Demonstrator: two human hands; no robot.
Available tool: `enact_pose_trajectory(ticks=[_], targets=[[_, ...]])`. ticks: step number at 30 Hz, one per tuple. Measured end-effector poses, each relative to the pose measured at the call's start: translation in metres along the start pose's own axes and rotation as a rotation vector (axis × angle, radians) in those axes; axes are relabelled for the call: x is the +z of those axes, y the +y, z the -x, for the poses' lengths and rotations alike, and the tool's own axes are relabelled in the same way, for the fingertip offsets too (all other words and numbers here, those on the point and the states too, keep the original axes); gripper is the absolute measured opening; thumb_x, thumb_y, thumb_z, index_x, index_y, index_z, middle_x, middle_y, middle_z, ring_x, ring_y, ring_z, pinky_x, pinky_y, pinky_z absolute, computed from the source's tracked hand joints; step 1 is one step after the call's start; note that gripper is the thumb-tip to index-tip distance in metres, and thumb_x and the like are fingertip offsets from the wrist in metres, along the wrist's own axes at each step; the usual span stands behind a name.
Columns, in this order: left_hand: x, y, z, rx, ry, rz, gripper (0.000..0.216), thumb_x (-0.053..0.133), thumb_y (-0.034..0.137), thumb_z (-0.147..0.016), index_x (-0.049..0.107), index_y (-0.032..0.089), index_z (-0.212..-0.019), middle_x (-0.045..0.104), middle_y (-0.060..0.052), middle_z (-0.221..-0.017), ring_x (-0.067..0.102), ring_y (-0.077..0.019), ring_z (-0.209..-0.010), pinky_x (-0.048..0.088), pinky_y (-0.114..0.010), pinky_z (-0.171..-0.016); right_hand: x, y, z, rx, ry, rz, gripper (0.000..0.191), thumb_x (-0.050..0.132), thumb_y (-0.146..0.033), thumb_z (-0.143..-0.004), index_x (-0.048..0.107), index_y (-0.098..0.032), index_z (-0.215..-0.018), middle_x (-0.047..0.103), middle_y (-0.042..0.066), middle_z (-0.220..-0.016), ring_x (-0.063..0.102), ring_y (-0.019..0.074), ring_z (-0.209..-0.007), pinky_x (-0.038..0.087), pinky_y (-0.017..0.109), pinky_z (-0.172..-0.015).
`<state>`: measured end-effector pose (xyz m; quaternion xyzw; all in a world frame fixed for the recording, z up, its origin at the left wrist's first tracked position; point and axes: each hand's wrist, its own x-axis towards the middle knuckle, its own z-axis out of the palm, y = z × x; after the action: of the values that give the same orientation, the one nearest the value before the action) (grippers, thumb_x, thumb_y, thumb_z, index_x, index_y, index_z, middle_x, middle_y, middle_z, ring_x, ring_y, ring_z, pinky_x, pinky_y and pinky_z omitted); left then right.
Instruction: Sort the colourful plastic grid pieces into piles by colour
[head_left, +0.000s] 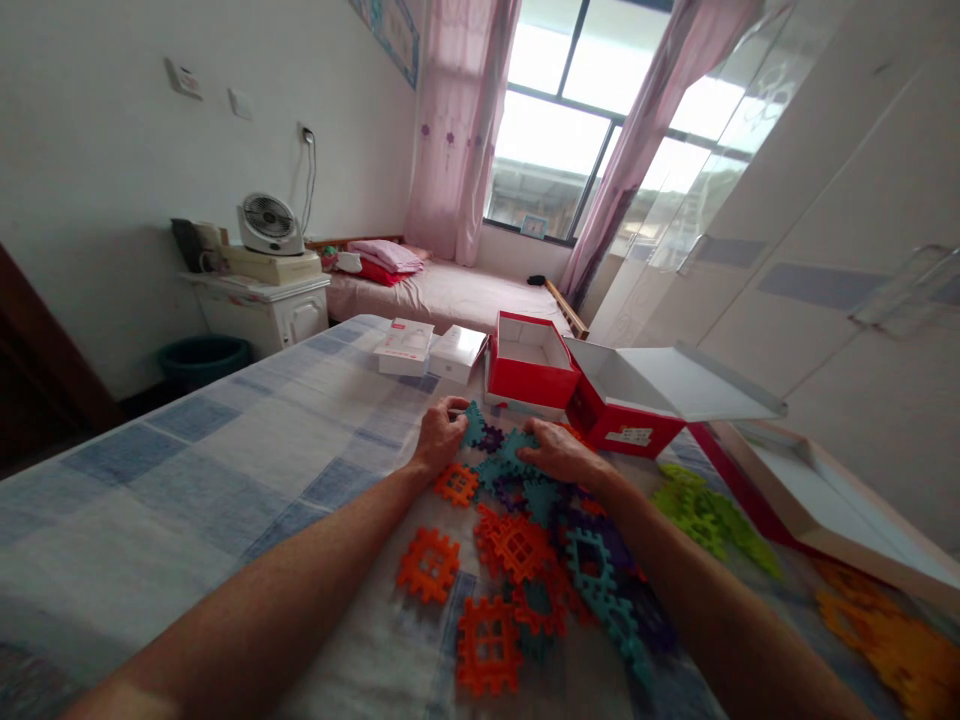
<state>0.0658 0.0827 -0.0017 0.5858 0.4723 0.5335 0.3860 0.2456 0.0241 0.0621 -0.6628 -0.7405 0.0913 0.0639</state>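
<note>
My left hand [441, 435] is closed on the edge of a teal interlocking plastic piece [473, 424] with toothed sides. To its right, my right hand [559, 450] has its fingers curled onto another teal toothed piece [517, 447] at the far side of the pile. Between the hands lies a small dark purple piece [491, 438]. Nearer to me, orange window-shaped pieces [489, 643] and more teal pieces [589, 560] lie loosely heaped. A single orange piece [455, 484] rests just below my left hand. My right fingertips are partly hidden.
Beyond the pile stand two white boxes [405, 345], a red open box [534, 375] and a red box with its lid raised [626, 425]. Lime green pieces [697, 508], yellow-orange pieces [885, 630] and a large open tray [832, 490] lie right, on the checked tablecloth [247, 470].
</note>
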Motion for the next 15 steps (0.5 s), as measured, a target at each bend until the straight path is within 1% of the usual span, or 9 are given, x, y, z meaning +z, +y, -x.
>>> enact_pose_trajectory(ticks=[2,6,10,15], targets=[[-0.0001,0.0004,0.0002,0.0,0.004,0.008,0.024,0.054,0.012,-0.066,0.068,0.015,-0.085,0.066,-0.002,-0.065,0.061,-0.0152,-0.063,0.048,-0.025,-0.063,-0.0003,0.0009,0.001,-0.003,0.011,-0.002,0.027,0.056,-0.024,-0.075,0.059,-0.016,-0.1,0.064,0.009,-0.096,0.056,0.0203,-0.088,0.039,0.026,-0.072],[0.0003,0.0,-0.0001,-0.001,0.008,0.016,0.023,0.054,0.012,-0.066,0.069,0.015,-0.084,0.066,-0.002,-0.065,0.06,-0.0146,-0.062,0.048,-0.025,-0.062,0.0002,0.0045,0.0046,-0.003,0.007,-0.08,0.03,0.054,-0.024,-0.075,0.056,-0.017,-0.104,0.063,0.005,-0.091,0.056,0.0171,-0.081,0.039,0.024,-0.069],[0.0006,-0.0005,-0.0003,0.003,0.008,0.012,0.023,0.054,0.011,-0.066,0.069,0.015,-0.084,0.066,-0.002,-0.065,0.06,-0.0146,-0.061,0.047,-0.024,-0.061,0.0018,0.0075,0.0058,0.004,0.022,-0.055,0.027,0.053,-0.025,-0.076,0.057,-0.015,-0.101,0.063,0.007,-0.095,0.055,0.0181,-0.084,0.039,0.025,-0.071],[0.0003,-0.0003,0.0003,0.008,0.004,-0.013,0.024,0.054,0.011,-0.068,0.069,0.015,-0.086,0.066,-0.002,-0.066,0.06,-0.0152,-0.063,0.047,-0.025,-0.063,0.0014,0.0048,0.0053,0.03,0.016,-0.045,0.028,0.055,-0.026,-0.074,0.057,-0.015,-0.1,0.063,0.007,-0.093,0.055,0.019,-0.084,0.039,0.026,-0.07]])
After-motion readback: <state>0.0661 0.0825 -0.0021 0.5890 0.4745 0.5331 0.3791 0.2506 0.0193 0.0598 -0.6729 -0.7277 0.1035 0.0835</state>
